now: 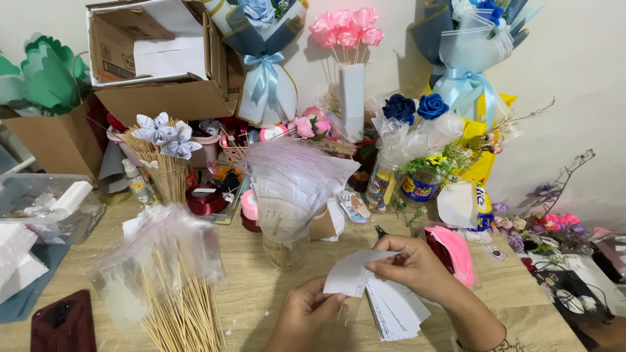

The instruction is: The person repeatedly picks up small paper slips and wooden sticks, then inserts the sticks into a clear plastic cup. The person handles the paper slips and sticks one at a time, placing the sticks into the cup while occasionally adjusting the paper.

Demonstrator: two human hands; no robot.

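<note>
- While the left hand (306, 311) pinches the lower edge of one white paper slip (352, 272), the right hand (407, 266) pinches its upper edge from above, fingers pressed together on it.
- Paper slip: held just above the counter (261, 287), in front of the person, slightly curled, apart from the rest.
- Stack of slips (396, 309): fanned out beneath the right hand, touching its underside; many slips left in it.
- Glass jar (285, 244): behind the hands, already filled with a tall spread of finished slips on sticks (293, 179).
- Bag of wooden sticks (173, 287): left of the hands, lying on the counter, still full.
- Progress, as a judgement: well under way; a large batch stands done, the stack and the sticks remain.
- Pink ribbon bundle (456, 251): just right of the right hand.
- Blue fabric roses (416, 107) and pink paper flowers (345, 29): at the back, well apart from the hands.
</note>
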